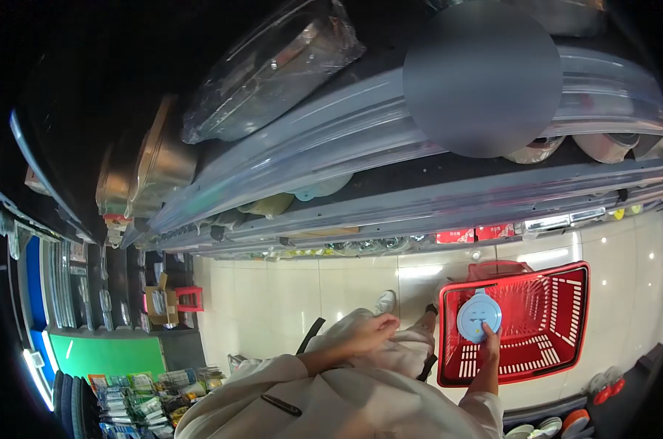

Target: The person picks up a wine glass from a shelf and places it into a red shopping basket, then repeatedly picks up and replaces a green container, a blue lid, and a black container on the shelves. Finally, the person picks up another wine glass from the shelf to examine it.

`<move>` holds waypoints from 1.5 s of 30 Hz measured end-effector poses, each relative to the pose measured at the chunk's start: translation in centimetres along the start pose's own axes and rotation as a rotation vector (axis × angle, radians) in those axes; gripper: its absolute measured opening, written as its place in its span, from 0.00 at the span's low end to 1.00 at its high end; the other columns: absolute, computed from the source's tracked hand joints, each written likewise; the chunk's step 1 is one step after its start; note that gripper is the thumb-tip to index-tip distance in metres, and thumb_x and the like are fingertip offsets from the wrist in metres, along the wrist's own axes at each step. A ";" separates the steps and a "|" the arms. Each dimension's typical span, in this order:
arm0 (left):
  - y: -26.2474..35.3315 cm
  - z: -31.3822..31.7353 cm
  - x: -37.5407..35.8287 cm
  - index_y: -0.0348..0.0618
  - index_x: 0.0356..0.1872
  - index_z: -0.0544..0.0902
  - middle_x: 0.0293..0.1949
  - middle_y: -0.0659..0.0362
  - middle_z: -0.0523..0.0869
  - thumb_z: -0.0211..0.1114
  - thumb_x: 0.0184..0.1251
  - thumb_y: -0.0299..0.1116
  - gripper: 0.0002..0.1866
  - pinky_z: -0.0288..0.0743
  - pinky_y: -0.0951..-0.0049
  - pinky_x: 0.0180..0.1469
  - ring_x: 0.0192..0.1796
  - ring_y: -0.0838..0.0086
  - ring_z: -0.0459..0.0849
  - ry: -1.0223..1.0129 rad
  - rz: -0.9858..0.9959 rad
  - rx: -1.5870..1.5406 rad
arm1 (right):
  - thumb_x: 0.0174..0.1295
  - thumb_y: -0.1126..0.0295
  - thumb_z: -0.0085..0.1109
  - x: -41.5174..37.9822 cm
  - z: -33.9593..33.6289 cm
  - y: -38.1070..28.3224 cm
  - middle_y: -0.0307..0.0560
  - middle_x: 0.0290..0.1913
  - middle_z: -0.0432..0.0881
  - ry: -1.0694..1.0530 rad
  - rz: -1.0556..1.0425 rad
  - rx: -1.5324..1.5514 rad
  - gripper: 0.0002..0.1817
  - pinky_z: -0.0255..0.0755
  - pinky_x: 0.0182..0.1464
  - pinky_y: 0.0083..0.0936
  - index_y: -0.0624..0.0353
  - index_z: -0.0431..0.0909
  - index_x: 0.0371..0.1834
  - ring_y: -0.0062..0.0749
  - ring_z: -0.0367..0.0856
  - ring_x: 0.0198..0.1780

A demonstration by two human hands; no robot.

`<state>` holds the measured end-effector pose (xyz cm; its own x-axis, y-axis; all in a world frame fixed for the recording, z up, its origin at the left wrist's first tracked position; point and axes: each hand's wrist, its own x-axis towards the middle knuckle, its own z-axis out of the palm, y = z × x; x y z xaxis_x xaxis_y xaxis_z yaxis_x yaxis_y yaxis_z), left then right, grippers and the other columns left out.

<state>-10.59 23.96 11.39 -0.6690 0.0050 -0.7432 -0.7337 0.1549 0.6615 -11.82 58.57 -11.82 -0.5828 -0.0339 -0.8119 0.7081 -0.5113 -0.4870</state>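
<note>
Pinching a pale blue round container [478, 319] at its near edge with the right hand [489, 338], thumb on the top face, other fingers hidden. Located at lower right of the frame, over or inside the red basket [582, 322]; cannot tell whether resting on the bottom. Probably light, stiff, smooth enough to slip, hardly fragile. Best gripped across the rim, thumb above, fingers below. Holding the left hand [375, 333] loosely curled, lower middle of the frame; cannot tell how tightly closed.
</note>
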 end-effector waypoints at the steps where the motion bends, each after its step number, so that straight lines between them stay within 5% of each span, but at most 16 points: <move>1: 0.2 -0.1 0.1 0.39 0.51 0.76 0.42 0.60 0.82 0.54 0.73 0.38 0.15 0.76 0.78 0.46 0.43 0.77 0.81 0.005 0.009 -0.004 | 0.55 0.70 0.66 0.0 0.1 -0.1 0.48 0.57 0.72 -0.007 -0.012 0.020 0.32 0.67 0.58 0.42 0.53 0.61 0.62 0.41 0.71 0.58; 4: 2.1 -1.1 0.2 0.38 0.49 0.77 0.42 0.60 0.82 0.53 0.72 0.35 0.12 0.75 0.77 0.45 0.41 0.77 0.81 0.044 -0.030 0.060 | 0.55 0.74 0.64 -0.2 0.5 -0.3 0.47 0.55 0.73 0.025 0.016 0.026 0.31 0.70 0.56 0.41 0.54 0.62 0.61 0.41 0.73 0.56; 6: 4.5 -2.2 -0.1 0.35 0.45 0.78 0.40 0.58 0.82 0.51 0.71 0.31 0.11 0.75 0.77 0.44 0.38 0.77 0.81 0.195 0.269 -0.023 | 0.55 0.76 0.62 -1.2 1.6 -1.0 0.47 0.54 0.75 0.050 0.040 0.053 0.30 0.73 0.54 0.40 0.54 0.63 0.62 0.40 0.75 0.53; 9: 6.8 -5.4 0.4 0.34 0.43 0.77 0.41 0.57 0.82 0.49 0.72 0.30 0.11 0.76 0.74 0.44 0.37 0.75 0.82 0.384 0.436 -0.124 | 0.56 0.70 0.64 1.0 -0.6 1.0 0.43 0.56 0.74 0.011 0.038 -0.009 0.28 0.68 0.53 0.44 0.51 0.66 0.60 0.39 0.72 0.56; 15: 13.4 -13.1 -1.6 0.36 0.47 0.73 0.41 0.53 0.79 0.52 0.73 0.38 0.14 0.78 0.69 0.44 0.35 0.69 0.81 0.649 0.598 -0.567 | 0.55 0.71 0.63 -0.5 -1.0 -0.2 0.45 0.55 0.75 -0.034 0.027 -0.217 0.28 0.71 0.52 0.40 0.52 0.66 0.61 0.40 0.71 0.58; 18: 16.0 -15.1 -2.5 0.36 0.50 0.72 0.40 0.55 0.79 0.52 0.73 0.43 0.18 0.79 0.66 0.43 0.35 0.70 0.81 0.676 0.634 -0.752 | 0.52 0.75 0.62 -1.2 -1.0 -0.5 0.48 0.54 0.75 0.087 -0.049 -0.233 0.30 0.63 0.59 0.34 0.62 0.65 0.61 0.36 0.72 0.56; 21: 17.5 -16.2 -3.0 0.36 0.53 0.70 0.39 0.56 0.79 0.53 0.72 0.45 0.21 0.80 0.65 0.44 0.34 0.70 0.81 0.608 0.585 -0.888 | 0.53 0.77 0.60 -2.6 -0.9 -1.7 0.54 0.57 0.72 0.111 -0.056 -0.273 0.33 0.58 0.62 0.35 0.68 0.59 0.63 0.36 0.67 0.59; 22: 17.7 -16.6 -2.8 0.36 0.53 0.70 0.39 0.56 0.79 0.53 0.72 0.45 0.21 0.80 0.65 0.44 0.34 0.70 0.81 0.596 0.591 -0.902 | 0.53 0.77 0.60 -2.2 -1.6 -1.2 0.64 0.73 0.48 0.119 -0.064 -0.179 0.37 0.46 0.71 0.36 0.68 0.57 0.68 0.47 0.55 0.71; 25: 17.4 -18.0 -2.3 0.34 0.54 0.69 0.40 0.52 0.79 0.53 0.72 0.46 0.23 0.81 0.66 0.44 0.36 0.68 0.81 0.519 0.581 -1.017 | 0.56 0.75 0.59 -1.2 -3.5 0.1 0.54 0.70 0.59 0.213 -0.162 -0.196 0.41 0.57 0.63 0.37 0.62 0.48 0.72 0.38 0.62 0.66; 27: 16.9 -19.1 -2.1 0.35 0.55 0.69 0.38 0.52 0.80 0.52 0.73 0.45 0.23 0.81 0.68 0.42 0.35 0.69 0.81 0.423 0.556 -0.996 | 0.58 0.72 0.59 -2.3 -4.5 -0.5 0.53 0.73 0.56 0.116 -0.221 -0.445 0.42 0.57 0.63 0.37 0.57 0.47 0.74 0.39 0.60 0.68; 29: 16.8 -19.5 -2.0 0.36 0.54 0.70 0.38 0.51 0.81 0.52 0.73 0.45 0.21 0.82 0.69 0.41 0.34 0.69 0.82 0.384 0.545 -1.009 | 0.62 0.71 0.51 -3.9 -3.7 -0.5 0.50 0.65 0.67 0.106 -0.358 -0.688 0.27 0.60 0.63 0.37 0.55 0.63 0.67 0.42 0.64 0.67; 30: 16.8 -19.8 -1.9 0.36 0.52 0.70 0.38 0.50 0.82 0.51 0.73 0.44 0.20 0.82 0.69 0.39 0.34 0.70 0.82 0.364 0.534 -1.009 | 0.63 0.69 0.53 -6.2 -0.1 -2.1 0.45 0.62 0.70 0.260 -0.173 -0.310 0.28 0.64 0.57 0.36 0.53 0.61 0.67 0.35 0.67 0.63; 35: 16.4 -20.7 -1.8 0.40 0.42 0.74 0.44 0.47 0.83 0.51 0.74 0.40 0.13 0.83 0.70 0.39 0.32 0.71 0.84 0.245 0.545 -1.097 | 0.64 0.67 0.54 -10.9 5.3 -0.8 0.44 0.63 0.69 0.282 -0.362 -0.249 0.30 0.64 0.54 0.34 0.54 0.58 0.69 0.29 0.69 0.59; 39: 16.6 -21.7 -2.9 0.42 0.40 0.72 0.49 0.46 0.80 0.50 0.74 0.40 0.11 0.83 0.68 0.41 0.36 0.68 0.85 0.175 0.674 -1.057 | 0.66 0.73 0.51 -15.0 10.9 1.0 0.49 0.65 0.67 0.236 -0.512 -0.220 0.25 0.67 0.53 0.23 0.63 0.62 0.66 0.30 0.71 0.58; 45: 15.6 -23.6 -4.1 0.42 0.39 0.70 0.55 0.46 0.76 0.50 0.75 0.41 0.12 0.83 0.66 0.42 0.39 0.66 0.85 0.045 0.754 -0.985 | 0.66 0.69 0.52 -18.9 17.6 5.0 0.54 0.70 0.60 0.190 -0.616 -0.301 0.29 0.68 0.59 0.28 0.66 0.57 0.69 0.33 0.66 0.64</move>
<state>-22.08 3.05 27.05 -0.9515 -0.2668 -0.1535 0.0728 -0.6796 0.7299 -4.25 41.51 6.77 -0.8524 0.3496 -0.3887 0.3671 -0.1291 -0.9212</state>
